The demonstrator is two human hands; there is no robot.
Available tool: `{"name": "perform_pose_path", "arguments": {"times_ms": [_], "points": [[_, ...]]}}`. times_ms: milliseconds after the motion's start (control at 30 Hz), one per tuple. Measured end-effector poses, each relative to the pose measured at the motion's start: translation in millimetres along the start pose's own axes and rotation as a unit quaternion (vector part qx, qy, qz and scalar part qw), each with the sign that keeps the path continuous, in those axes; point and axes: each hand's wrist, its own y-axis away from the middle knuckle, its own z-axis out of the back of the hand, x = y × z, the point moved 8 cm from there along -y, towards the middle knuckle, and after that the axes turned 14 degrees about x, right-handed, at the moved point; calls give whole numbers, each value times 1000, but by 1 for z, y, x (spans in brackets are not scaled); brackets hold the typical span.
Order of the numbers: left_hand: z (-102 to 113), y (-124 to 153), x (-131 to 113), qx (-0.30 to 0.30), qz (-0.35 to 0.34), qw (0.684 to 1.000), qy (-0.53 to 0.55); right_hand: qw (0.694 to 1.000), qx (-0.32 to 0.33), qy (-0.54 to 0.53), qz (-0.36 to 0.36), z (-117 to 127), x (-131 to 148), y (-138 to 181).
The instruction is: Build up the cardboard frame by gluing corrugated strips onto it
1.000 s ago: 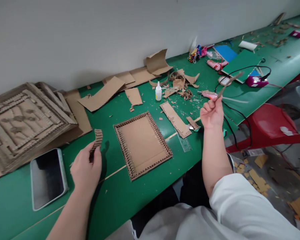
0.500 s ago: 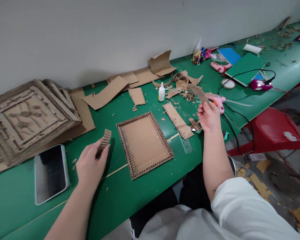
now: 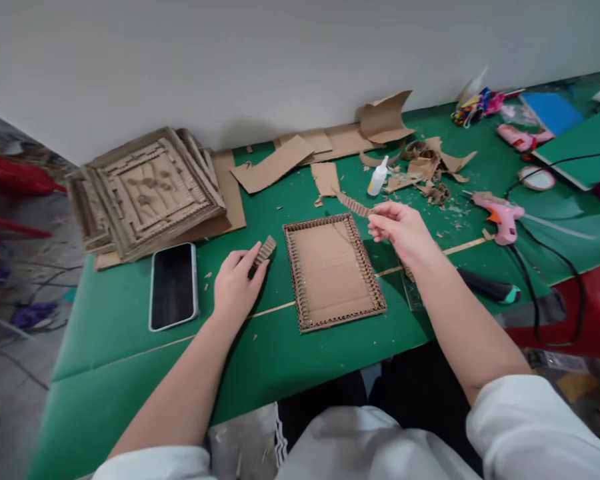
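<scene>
Left hand (image 3: 235, 288) pinches short corrugated strip (image 3: 265, 251) just beside frame's (image 3: 330, 273) left edge; right hand (image 3: 400, 230) pinches long corrugated strip (image 3: 353, 205) over its far edge.

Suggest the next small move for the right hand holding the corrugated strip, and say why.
Probably lower the corrugated strip onto the cardboard frame's far edge to check its fit. The right hand pinches the strip by one end, raised just past that edge and apart from it. The left hand holds a shorter corrugated piece beside the frame's left side.
</scene>
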Motion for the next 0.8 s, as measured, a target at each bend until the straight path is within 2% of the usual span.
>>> {"name": "perform_pose_path", "arguments": {"times_ms": [100, 233, 533, 667, 800], "points": [[0, 0, 2, -3, -2, 1000, -2, 998, 32, 37, -28, -16, -2, -8], [-2, 0, 4, 1, -8, 1000, -16, 997, 46, 53, -10, -22, 6, -8], [-12, -2, 7, 25, -14, 999, -46, 982, 27, 183, -33, -25, -15, -23], [-13, -3, 6, 30, -11, 999, -42, 955, 28, 294, -34, -29, -13, -28], [-13, -3, 6, 30, -10, 999, -35, 905, 5, 425, 26, -34, -2, -29]]}}
